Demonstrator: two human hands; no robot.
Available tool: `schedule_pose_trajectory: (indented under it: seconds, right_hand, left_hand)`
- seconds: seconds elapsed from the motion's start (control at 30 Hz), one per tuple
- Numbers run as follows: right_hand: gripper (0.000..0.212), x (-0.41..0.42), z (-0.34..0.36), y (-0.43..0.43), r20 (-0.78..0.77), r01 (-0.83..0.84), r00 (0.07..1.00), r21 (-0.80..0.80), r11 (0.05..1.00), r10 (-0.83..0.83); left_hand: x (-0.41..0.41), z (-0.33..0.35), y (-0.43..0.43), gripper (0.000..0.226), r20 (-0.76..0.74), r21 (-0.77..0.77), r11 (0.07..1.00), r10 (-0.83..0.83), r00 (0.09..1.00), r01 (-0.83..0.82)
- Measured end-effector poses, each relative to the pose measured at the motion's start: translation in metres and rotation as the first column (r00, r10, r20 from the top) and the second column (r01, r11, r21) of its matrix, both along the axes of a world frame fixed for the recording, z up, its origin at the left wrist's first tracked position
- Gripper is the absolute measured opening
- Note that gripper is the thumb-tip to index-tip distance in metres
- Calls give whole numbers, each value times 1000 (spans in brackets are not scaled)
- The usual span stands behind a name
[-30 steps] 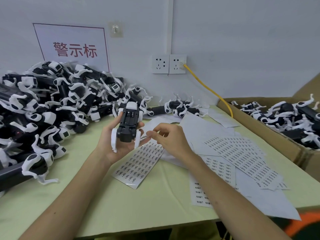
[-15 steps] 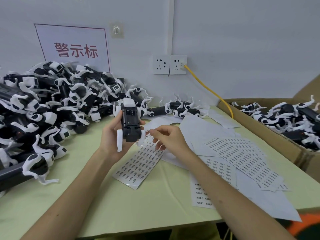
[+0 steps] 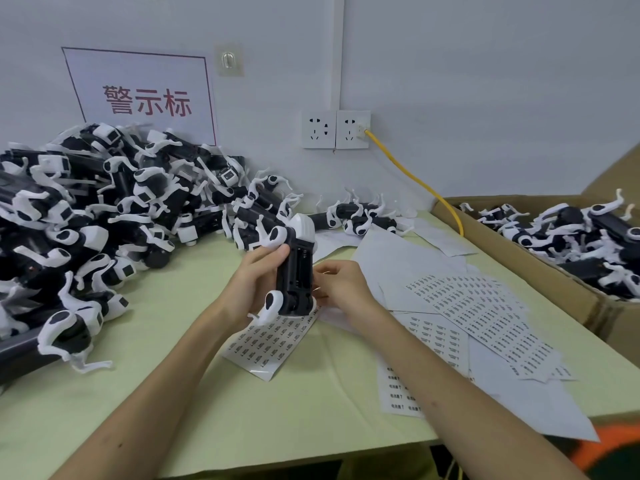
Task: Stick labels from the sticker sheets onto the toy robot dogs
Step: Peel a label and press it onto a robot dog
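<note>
Head view: judging the job mid-run, with a heap of black-and-white plastic toy robot dogs [image 3: 104, 209] crowding the pale green desk's [image 3: 242, 410] left edge and more filling the brown cardboard box [image 3: 519, 258] at the right edge. Gripping one belly-up dog [image 3: 296, 271] in the left hand [image 3: 254, 282] above a white printed sticker sheet [image 3: 273, 341] mid-desk; holding the right hand [image 3: 341, 285], fingers curled, against its right side, label pinched or not: cannot tell

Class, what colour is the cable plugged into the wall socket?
It is a yellow cable, head view.
</note>
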State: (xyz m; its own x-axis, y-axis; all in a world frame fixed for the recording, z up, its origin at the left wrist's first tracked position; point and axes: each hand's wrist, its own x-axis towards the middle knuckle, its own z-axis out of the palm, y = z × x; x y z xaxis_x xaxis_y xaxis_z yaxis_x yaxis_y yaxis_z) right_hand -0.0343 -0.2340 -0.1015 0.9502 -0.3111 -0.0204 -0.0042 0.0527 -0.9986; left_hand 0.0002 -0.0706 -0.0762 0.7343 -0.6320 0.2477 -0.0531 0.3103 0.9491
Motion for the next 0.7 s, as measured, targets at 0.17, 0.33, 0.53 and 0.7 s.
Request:
schedule_pose_trajectory:
  seconds: [0.17,0.33,0.53,0.7]
  right_hand:
    - [14,5,-3,0,-4,20,1000,-72,997,-20]
    - [10,1,7,-1,143,149,983,-234,961,-117]
    - [6,-8,24,-9,237,84,967,31,996,-89]
    - [21,-11,30,-8,223,-168,970,317,934,99]
  left_hand:
    - [-1,-3,-2,56,42,28,999,-32,999,31]
    - [4,0,0,46,-1,13,993,114,993,-114]
    - [12,1,4,47,-114,-59,958,272,955,-280]
    - [13,-1,0,57,-235,-162,928,293,927,-334]
